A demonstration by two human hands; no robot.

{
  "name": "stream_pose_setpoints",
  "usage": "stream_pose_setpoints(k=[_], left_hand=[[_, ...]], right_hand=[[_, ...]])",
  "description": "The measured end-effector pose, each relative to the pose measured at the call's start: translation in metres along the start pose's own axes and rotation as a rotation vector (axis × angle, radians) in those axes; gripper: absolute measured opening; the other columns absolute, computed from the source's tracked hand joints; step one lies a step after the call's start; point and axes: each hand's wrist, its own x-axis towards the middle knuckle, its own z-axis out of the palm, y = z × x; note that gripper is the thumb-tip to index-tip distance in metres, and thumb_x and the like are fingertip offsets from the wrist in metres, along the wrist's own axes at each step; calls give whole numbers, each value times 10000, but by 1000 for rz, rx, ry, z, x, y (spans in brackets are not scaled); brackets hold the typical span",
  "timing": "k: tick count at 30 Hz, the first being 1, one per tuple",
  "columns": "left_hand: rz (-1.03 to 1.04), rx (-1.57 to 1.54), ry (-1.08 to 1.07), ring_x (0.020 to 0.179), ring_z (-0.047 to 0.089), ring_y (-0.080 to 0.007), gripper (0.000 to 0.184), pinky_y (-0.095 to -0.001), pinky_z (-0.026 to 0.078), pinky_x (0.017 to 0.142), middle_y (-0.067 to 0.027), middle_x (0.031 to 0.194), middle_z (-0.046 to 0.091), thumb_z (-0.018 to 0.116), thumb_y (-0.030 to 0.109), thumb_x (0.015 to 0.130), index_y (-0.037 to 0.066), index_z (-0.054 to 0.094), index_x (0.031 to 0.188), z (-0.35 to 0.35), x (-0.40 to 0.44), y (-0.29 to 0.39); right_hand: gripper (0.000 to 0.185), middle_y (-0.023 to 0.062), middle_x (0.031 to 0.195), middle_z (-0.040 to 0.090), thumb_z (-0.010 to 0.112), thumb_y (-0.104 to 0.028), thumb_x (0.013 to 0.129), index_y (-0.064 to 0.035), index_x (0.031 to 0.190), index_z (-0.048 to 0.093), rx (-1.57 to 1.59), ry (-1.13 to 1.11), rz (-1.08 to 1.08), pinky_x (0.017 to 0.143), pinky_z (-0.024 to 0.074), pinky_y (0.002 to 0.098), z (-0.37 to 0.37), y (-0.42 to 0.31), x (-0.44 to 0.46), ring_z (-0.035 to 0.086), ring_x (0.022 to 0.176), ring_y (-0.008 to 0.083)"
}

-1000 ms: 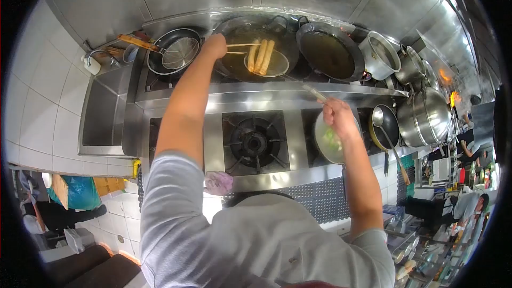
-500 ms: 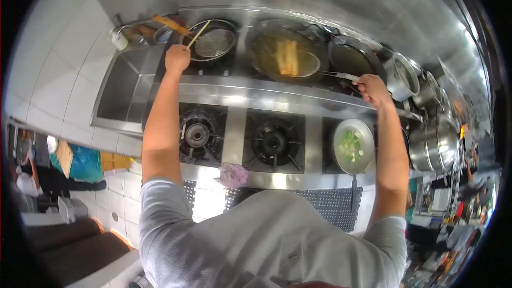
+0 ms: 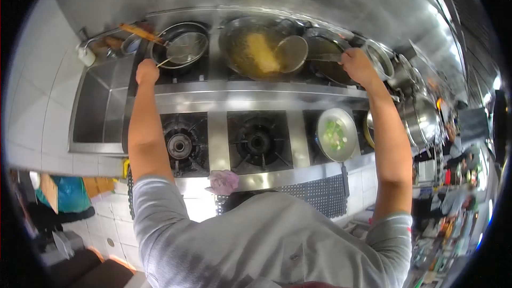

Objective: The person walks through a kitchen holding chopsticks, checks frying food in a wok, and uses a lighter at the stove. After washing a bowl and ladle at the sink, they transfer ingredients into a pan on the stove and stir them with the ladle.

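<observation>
Two grips are engaged. Your left grip (image 3: 148,72) is closed around chopsticks (image 3: 165,62), which extend over the near rim of a black pan (image 3: 159,48) containing a round strainer (image 3: 184,48). Next, the golden rolls (image 3: 261,53), blurred, lie in the oil of the large wok (image 3: 228,42), beside the mesh skimmer (image 3: 293,53). A light-coloured pan (image 3: 348,121) holds green vegetables (image 3: 334,135). Your right grip (image 3: 360,65) is clamped on the skimmer's handle.

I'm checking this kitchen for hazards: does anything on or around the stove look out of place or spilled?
One thing: a crumpled purplish cloth lies at the stove's front edge, near the burners, an odd spot for fabric. I see no clear spill or damage.
</observation>
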Motion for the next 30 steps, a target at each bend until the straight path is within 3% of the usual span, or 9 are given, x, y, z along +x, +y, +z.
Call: stream_pose_setpoints(k=[5,10,12,14,17,18,25,26,30], left_hand=[[57,65,153,1179,681,-445,378,-519,578,970,-201,1403,612,729,259,955,121,702,1307,6,-19,7],[94,23,238,1201,654,-467,450,-545,553,979,-226,1467,538,728,308,967,119,657,1369,-30,-73,-27],[186,-3,330,1137,697,-429,350,-512,562,938,-223,1197,706,731,282,979,61,729,1251,-49,-113,-52],[197,-106,314,989,742,-398,292,-472,571,863,-208,987,763,737,276,988,16,763,1119,-62,-159,-92],[121,-299,340,866,742,-366,251,-427,564,773,-199,953,773,736,229,996,-9,765,1069,-81,-252,-151],[150,-174,400,828,733,-362,238,-421,561,754,-208,936,767,710,206,1006,-21,757,1060,-79,-277,-187],[-382,-111,382,801,708,-365,254,-463,525,720,-224,893,741,593,157,987,-50,693,878,-52,-471,-373],[-344,-90,344,807,706,-374,261,-476,530,735,-221,882,740,596,169,979,-48,701,880,-36,-497,-412],[-550,-101,304,674,629,-369,310,-496,501,676,-236,795,705,566,172,941,-62,679,771,23,-592,-459]], right_hand=[[312,305,917,716,571,-205,1001,43,864,703,-198,142,82,872,552,566,-11,-57,-8,694,937,513],[293,302,926,718,568,-195,1002,44,899,704,-260,220,18,888,556,568,-8,-64,-8,700,950,504],[292,302,924,718,569,-196,1001,46,909,704,-263,242,-4,889,557,568,-8,-65,-1,700,945,504],[289,300,944,724,570,-201,1003,41,922,706,-259,235,1,901,558,569,-10,-76,6,702,965,496],[303,303,967,723,573,-221,1006,37,930,712,-235,232,-51,907,561,569,-2,-79,25,699,985,497],[303,303,967,723,573,-221,1006,37,930,712,-231,228,-56,907,561,569,-1,-87,30,699,985,497],[287,243,1059,765,598,-218,984,7,1027,771,-348,53,-27,915,594,533,14,-163,63,737,1030,438],[278,226,1089,773,602,-201,978,-4,1051,784,-368,-1,18,912,604,521,14,-180,65,746,1046,420],[267,203,1132,777,602,-175,973,-28,1083,796,-449,-91,-69,894,619,496,18,-226,71,754,1066,397]])
